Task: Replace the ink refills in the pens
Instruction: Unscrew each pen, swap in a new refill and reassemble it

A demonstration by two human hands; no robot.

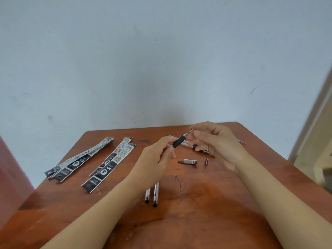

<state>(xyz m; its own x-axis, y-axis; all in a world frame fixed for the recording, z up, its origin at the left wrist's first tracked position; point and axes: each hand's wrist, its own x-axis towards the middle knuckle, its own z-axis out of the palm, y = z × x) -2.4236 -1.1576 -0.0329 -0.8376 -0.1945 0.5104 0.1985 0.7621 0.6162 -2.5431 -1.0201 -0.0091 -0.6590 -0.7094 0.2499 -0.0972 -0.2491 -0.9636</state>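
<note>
Black-gripped pen point(180, 141), clear barrel, tilted, both hands

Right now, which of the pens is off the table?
The black-grip pen, held in the air between left hand and right hand. The others lie on the table: a pair by the left wrist, another pen behind the hands.

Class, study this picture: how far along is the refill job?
Done: a cap and a metal tip lie loose on the table, so one pen looks opened. In hand: the left hand and right hand hold that pen by its black grip and front end. Left: refill packets and other pens lie waiting; closing up remains.
</note>
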